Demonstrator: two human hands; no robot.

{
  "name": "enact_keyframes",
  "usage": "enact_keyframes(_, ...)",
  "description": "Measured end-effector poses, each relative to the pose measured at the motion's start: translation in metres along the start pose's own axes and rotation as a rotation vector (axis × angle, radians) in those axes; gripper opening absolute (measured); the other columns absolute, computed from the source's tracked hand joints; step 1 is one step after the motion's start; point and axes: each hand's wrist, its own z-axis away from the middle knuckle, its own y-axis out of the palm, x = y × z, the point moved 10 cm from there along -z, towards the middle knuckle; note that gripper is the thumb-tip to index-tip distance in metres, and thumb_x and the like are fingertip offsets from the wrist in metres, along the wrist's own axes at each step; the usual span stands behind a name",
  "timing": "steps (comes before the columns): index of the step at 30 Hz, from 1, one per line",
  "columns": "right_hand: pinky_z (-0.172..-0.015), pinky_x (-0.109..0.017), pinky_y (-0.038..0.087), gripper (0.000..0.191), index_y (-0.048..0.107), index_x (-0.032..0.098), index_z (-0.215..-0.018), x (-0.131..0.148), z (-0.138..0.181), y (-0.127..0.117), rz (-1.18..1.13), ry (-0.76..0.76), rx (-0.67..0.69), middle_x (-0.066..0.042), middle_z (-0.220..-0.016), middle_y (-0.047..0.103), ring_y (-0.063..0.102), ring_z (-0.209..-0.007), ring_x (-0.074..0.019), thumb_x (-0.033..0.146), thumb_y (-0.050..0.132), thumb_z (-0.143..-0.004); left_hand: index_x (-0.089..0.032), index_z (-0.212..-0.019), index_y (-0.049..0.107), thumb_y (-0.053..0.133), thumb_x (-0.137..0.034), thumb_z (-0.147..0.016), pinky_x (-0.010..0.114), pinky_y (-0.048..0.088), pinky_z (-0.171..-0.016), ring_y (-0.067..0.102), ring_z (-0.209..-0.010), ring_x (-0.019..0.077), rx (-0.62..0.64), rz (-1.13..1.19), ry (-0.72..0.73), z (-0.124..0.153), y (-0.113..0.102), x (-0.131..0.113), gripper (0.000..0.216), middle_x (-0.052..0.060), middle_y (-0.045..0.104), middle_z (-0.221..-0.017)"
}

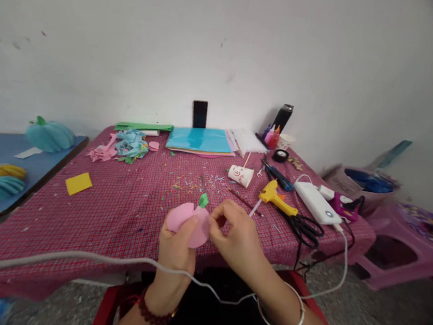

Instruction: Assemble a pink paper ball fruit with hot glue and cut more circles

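A round pink paper cutout (201,231) with a green paper leaf (203,200) at its top is held over the table's near edge. My left hand (177,247) grips it from the left, the thumb lying across its front. At its right edge, the thumb and forefinger of my right hand (234,232) are pinched together against the paper. Whether a small scrap is also between those fingertips is hidden. To the right of my right hand lies a yellow hot glue gun (275,195), and beside it black-handled scissors (305,229).
A white cable (111,259) runs across in front of me to a white power bank (317,202). A tipped paper cup (240,175) lies among paper snippets. Coloured sheets (201,140), crumpled scraps (130,145) and a yellow paper (78,183) rest on the checked cloth. A phone (199,113) leans on the wall.
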Motion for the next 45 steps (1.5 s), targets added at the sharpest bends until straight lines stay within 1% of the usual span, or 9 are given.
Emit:
enact_keyframes(8,-0.062,-0.03,0.039,0.016,0.049,0.02,-0.071,-0.036,0.001,-0.015,-0.092,0.081,-0.063,0.001,-0.07,0.051,0.05,-0.066,-0.0147,0.016,0.051,-0.087,-0.017,-0.081,0.069,0.086,-0.021,-0.052,0.023,0.055,-0.063,0.066,-0.065,0.0123,-0.025,-0.048,0.047,0.0,-0.003,-0.005,0.034,-0.001,0.071,-0.074)
enact_keyframes(11,-0.071,-0.03,0.044,0.015,0.055,0.02,-0.088,-0.027,0.007,-0.018,-0.262,0.024,-0.115,-0.001,-0.083,0.057,0.055,-0.078,-0.0152,0.008,0.048,-0.084,-0.017,-0.081,0.068,0.085,-0.023,-0.056,0.023,0.053,-0.064,0.064,-0.066,0.0113,0.006,-0.096,0.13,0.0,-0.004,-0.01,0.031,-0.002,0.069,-0.074)
enact_keyframes(14,-0.069,-0.029,0.045,0.013,0.058,0.021,-0.085,-0.012,0.012,-0.014,-0.337,-0.018,-0.11,0.0,-0.081,0.057,0.056,-0.077,-0.0144,0.01,0.053,-0.086,-0.018,-0.081,0.066,0.083,-0.024,-0.062,0.023,0.052,-0.065,0.062,-0.067,0.0107,0.059,-0.176,0.231,0.001,-0.002,-0.016,0.026,-0.003,0.065,-0.075)
enact_keyframes(20,-0.072,-0.033,0.042,0.007,0.06,0.021,-0.083,-0.002,0.014,-0.006,-0.141,-0.03,-0.082,-0.001,-0.08,0.058,0.055,-0.08,-0.0168,0.016,0.06,-0.087,-0.018,-0.083,0.065,0.078,-0.023,-0.07,0.023,0.051,-0.069,0.061,-0.071,0.0104,0.104,-0.361,0.411,0.008,0.0,-0.028,0.019,-0.002,0.064,-0.079)
enact_keyframes(24,-0.068,-0.031,0.043,0.006,0.054,0.021,-0.086,-0.021,0.011,-0.007,-0.308,0.123,-0.119,0.0,-0.079,0.056,0.053,-0.074,-0.0151,0.02,0.059,-0.084,-0.017,-0.081,0.064,0.08,-0.026,-0.066,0.024,0.052,-0.065,0.061,-0.068,0.011,0.104,-0.263,0.27,0.004,0.001,-0.017,0.023,-0.002,0.064,-0.076)
enact_keyframes(27,-0.06,-0.027,0.042,0.008,0.05,0.021,-0.078,-0.033,0.014,0.006,-0.497,0.257,-0.03,0.003,-0.07,0.052,0.05,-0.064,-0.013,0.023,0.057,-0.082,-0.017,-0.081,0.064,0.082,-0.024,-0.062,0.023,0.052,-0.064,0.063,-0.068,0.0115,0.111,-0.173,0.14,0.001,0.003,-0.005,0.028,-0.002,0.065,-0.075)
enact_keyframes(33,-0.07,-0.03,0.045,0.005,0.056,0.021,-0.085,-0.028,0.03,0.001,-0.549,0.176,-0.114,0.0,-0.081,0.054,0.053,-0.076,-0.015,0.025,0.054,-0.087,-0.018,-0.08,0.065,0.083,-0.021,-0.059,0.024,0.053,-0.067,0.066,-0.068,0.0123,0.134,-0.115,0.036,0.003,0.01,0.0,0.028,-0.002,0.068,-0.075)
enact_keyframes(38,-0.068,-0.029,0.048,0.03,0.053,0.022,-0.096,-0.043,0.041,0.02,-0.809,0.328,-0.034,-0.002,-0.083,0.056,0.055,-0.076,-0.016,0.049,0.059,-0.085,-0.018,-0.082,0.067,0.083,-0.024,-0.059,0.025,0.054,-0.072,0.067,-0.073,0.014,0.195,-0.107,-0.105,0.005,0.016,0.017,0.029,0.001,0.071,-0.079)
enact_keyframes(45,-0.053,-0.023,0.04,0.029,0.047,0.021,-0.072,-0.061,0.046,0.036,-0.886,0.529,0.028,0.006,-0.063,0.048,0.045,-0.055,-0.0096,0.041,0.068,-0.077,-0.018,-0.084,0.067,0.076,-0.027,-0.073,0.024,0.05,-0.066,0.061,-0.07,0.0133,0.306,-0.617,0.343,0.012,0.025,-0.013,0.018,0.0,0.066,-0.078)
